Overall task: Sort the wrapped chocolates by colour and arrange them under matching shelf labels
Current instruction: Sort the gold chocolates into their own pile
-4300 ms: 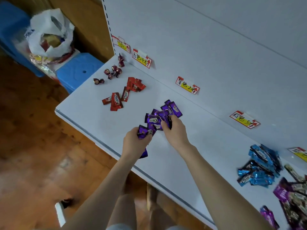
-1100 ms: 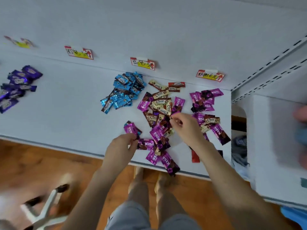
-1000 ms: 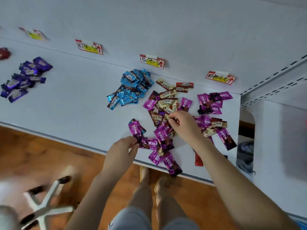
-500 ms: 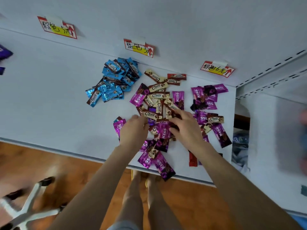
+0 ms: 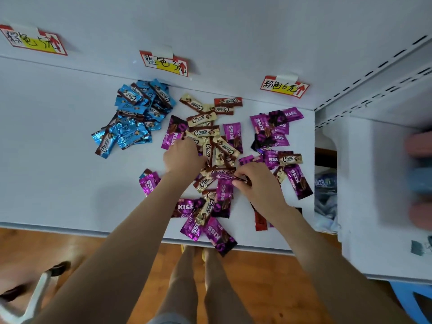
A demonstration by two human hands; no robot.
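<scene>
Head view: a white shelf (image 5: 58, 160) fills the upper frame, with wooden floor (image 5: 70, 253) below its front edge. A white chair base (image 5: 35, 298) sits at the lower left and a blue stool (image 5: 409, 298) at the lower right. In the dark gap right of the shelf stands a bottle (image 5: 325, 182) among crumpled bags.

Three handwritten labels hang on the back panel: a left label (image 5: 34, 40), a middle label (image 5: 164, 64) and a right label (image 5: 284, 87). The blue pile (image 5: 135, 118) lies just under and left of the middle label. The magenta group (image 5: 273, 129) lies under the right label. Between them, from the back panel to the front edge, spreads the mixed heap (image 5: 205, 132) of cream, brown and magenta pieces. One magenta piece (image 5: 219, 237) overhangs the front edge.

The left hand (image 5: 183, 157) lies knuckles-up on the heap's left side, fingers curled down into the cream wrappers. Whether it grips one I cannot tell, since the hand hides its fingertips. The right hand (image 5: 259, 185) pinches a crumpled magenta wrapper (image 5: 223, 176) at centre frame, above the heap. Its forearm partly covers a red wrapper (image 5: 260, 222) near the front edge.
</scene>
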